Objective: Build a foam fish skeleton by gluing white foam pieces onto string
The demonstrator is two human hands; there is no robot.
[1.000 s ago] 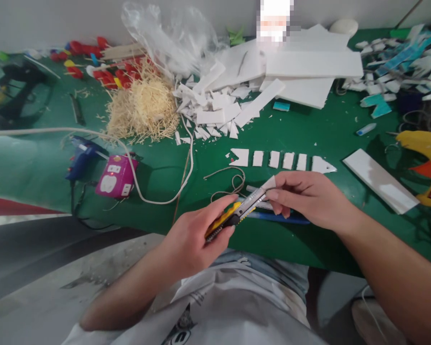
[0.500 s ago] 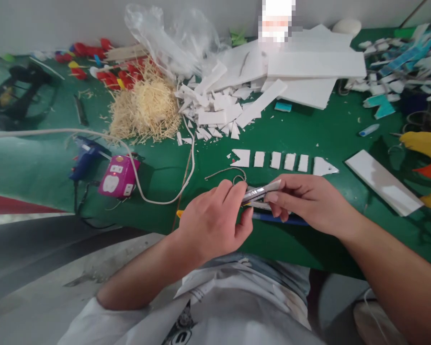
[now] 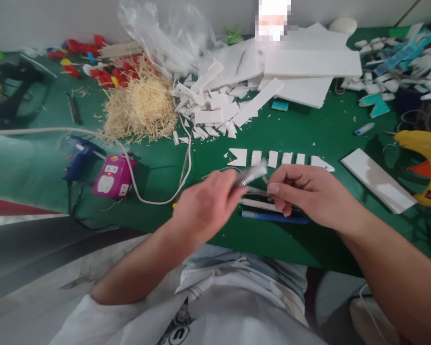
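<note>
My left hand (image 3: 210, 203) is closed around a slim silvery tool (image 3: 251, 175), blurred by motion, its pale end pointing right and slightly up. My right hand (image 3: 305, 191) is closed in a pinch just to the right of it. A thin greyish strand shows at those fingertips, but what they hold is not clear. Beneath the hands lie a white pen-like stick (image 3: 260, 205) and a blue pen (image 3: 273, 217). Beyond the hands, white foam pieces form a row, from a notched piece (image 3: 239, 157) to a pointed piece (image 3: 321, 163), its lower part hidden by my right hand.
A foam strip (image 3: 379, 179) and a yellow glue gun (image 3: 429, 163) lie to the right. Foam scraps (image 3: 215, 108), foam sheets (image 3: 309, 57) and straw (image 3: 149, 105) fill the back. On the left, a white cable (image 3: 154, 201) runs past a pink power socket (image 3: 115, 175) and a blue glue gun (image 3: 81, 155).
My left hand has drawn left and up with the silvery tool, away from my right fingers, which had been touching it. The white stick and blue pen are now more exposed.
</note>
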